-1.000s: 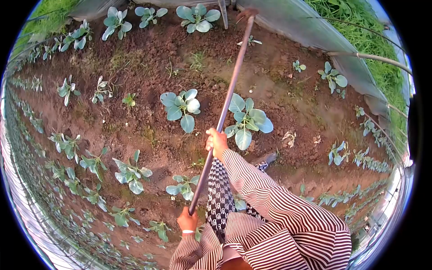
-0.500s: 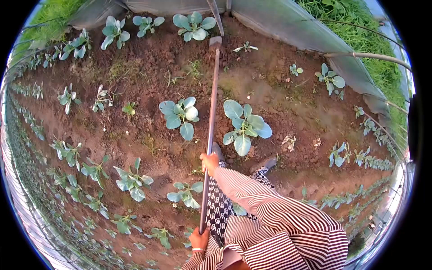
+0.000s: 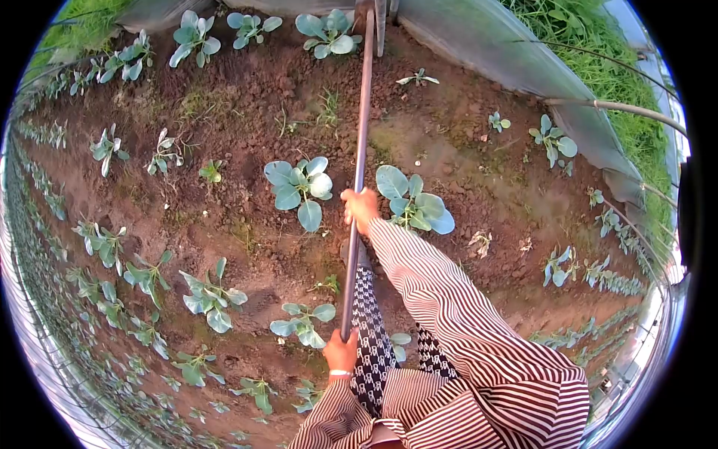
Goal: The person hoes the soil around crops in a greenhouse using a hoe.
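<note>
A long-handled hoe [image 3: 364, 112] stretches away from me, its head [image 3: 364, 10] at the top edge by the plastic sheet. My right hand [image 3: 361, 209] is wrapped round the middle of the handle. Lower down, my left hand [image 3: 340, 350] grips the handle near its end. A broad-leaved plant [image 3: 299, 191], cabbage-like, grows just left of the handle. Another leafy plant [image 3: 415, 202] stands to the right, partly behind my right wrist. Whether the hoe's blade touches soil cannot be made out.
Rows of young plants [image 3: 213, 299] run along both sides. A plastic sheet [image 3: 479, 52] borders the soil, with a curved pole [image 3: 621, 108] and tall grass [image 3: 636, 127] beyond. My legs [image 3: 370, 329] stand among the plants; a smaller leafy plant [image 3: 303, 325] is near the left one.
Both hands have moved forward with the hoe, and its head has gone from the bare soil to the top edge by the sheet. The grip stays closed.
</note>
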{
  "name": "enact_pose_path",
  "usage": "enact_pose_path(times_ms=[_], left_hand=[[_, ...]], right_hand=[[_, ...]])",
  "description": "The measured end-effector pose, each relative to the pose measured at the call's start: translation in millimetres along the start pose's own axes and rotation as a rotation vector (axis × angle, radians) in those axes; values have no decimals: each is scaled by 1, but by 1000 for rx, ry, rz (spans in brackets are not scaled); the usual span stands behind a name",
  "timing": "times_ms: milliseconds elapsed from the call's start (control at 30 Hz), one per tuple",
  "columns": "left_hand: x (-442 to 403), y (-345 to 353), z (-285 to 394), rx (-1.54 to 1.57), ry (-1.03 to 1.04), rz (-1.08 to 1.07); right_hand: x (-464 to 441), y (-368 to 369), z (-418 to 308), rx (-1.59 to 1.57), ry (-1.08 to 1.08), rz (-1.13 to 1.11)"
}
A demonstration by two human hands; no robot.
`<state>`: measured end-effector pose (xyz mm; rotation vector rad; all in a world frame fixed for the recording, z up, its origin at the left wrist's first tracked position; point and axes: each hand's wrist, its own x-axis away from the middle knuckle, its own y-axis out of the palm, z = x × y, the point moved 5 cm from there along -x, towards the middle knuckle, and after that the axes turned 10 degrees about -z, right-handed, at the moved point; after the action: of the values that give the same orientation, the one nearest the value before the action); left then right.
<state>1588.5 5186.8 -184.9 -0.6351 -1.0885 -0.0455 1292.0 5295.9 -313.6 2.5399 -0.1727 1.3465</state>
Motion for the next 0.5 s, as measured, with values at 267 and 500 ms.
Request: enact_pose_path(times_ms=[267, 500], left_hand=[[61, -11, 0, -6, -106, -254], [97, -34, -23, -126, -85, -47]], right_hand=[[12, -25, 60, 104, 167, -7], [61, -5, 80, 13, 207, 21]])
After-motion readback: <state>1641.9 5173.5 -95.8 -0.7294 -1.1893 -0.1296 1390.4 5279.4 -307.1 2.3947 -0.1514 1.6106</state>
